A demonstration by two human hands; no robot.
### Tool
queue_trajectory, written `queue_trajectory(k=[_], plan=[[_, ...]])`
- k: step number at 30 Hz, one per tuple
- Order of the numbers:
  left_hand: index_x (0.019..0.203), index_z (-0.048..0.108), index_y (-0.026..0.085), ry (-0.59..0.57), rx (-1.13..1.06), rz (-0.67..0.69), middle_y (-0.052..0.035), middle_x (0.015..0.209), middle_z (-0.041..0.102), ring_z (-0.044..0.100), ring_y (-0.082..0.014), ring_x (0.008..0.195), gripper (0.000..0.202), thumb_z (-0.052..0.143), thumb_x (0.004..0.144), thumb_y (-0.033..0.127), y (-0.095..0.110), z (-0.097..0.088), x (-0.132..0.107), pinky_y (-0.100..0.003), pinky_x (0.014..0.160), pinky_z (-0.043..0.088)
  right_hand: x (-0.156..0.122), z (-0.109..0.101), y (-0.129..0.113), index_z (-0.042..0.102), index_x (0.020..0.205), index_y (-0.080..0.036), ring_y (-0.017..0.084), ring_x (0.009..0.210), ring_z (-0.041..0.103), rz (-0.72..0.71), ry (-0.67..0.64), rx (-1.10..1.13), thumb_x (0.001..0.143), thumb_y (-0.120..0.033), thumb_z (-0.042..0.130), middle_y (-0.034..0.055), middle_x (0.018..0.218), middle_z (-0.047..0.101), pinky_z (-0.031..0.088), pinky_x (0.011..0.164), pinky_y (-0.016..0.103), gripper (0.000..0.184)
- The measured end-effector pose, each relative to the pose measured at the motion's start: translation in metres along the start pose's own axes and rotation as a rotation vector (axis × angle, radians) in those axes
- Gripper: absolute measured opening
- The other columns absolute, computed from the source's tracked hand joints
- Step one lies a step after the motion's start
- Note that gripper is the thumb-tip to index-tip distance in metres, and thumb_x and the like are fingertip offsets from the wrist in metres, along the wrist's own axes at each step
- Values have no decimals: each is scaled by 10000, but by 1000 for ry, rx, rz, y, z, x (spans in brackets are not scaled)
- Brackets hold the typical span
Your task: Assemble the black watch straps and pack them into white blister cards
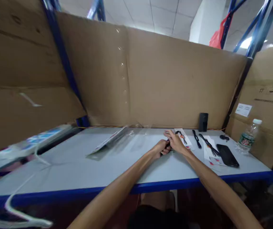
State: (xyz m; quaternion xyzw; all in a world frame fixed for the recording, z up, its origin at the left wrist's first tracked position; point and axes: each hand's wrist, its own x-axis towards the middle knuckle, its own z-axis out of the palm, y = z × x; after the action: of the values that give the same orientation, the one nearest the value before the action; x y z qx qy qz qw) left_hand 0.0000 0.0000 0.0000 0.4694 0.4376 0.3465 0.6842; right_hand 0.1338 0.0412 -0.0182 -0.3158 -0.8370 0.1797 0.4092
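Observation:
My left hand is closed around a slim black object, whose kind I cannot make out because the fingers cover most of it. Against it from the right, my right hand has its fingers bent over the object's upper end. Just beyond that hand lies a white card printed with a dark long-handled tool and an orange spot. Farther right are a black slotted handle-like piece and a longer black tool resting on another white card.
A black phone lies near the right front, with a water bottle beyond it. A dark upright box stands at the back. Clear plastic packaging lies left of centre. Cardboard walls enclose the table. A white cable hangs at left.

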Motion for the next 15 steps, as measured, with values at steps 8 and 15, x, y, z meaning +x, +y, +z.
queue_trajectory(k=[8, 15], plan=[[680, 395, 191, 26, 22, 12, 55, 519, 398, 256, -23, 358, 266, 422, 944, 206, -5, -4, 2, -147, 368, 109, -4, -9, -20, 519, 1349, -233, 217, 1203, 635, -10, -141, -264, 747, 77, 415, 102, 1333, 646, 503, 963, 313, 685], [678, 413, 183, 40, 55, 36, 54, 526, 403, 263, -19, 365, 184, 463, 842, 116, -10, -4, 3, -150, 379, 120, -8, -10, -49, 543, 1307, -199, 266, 931, 699, 97, -256, -546, 727, 34, 577, 121, 1178, 685, 495, 767, 287, 626]])
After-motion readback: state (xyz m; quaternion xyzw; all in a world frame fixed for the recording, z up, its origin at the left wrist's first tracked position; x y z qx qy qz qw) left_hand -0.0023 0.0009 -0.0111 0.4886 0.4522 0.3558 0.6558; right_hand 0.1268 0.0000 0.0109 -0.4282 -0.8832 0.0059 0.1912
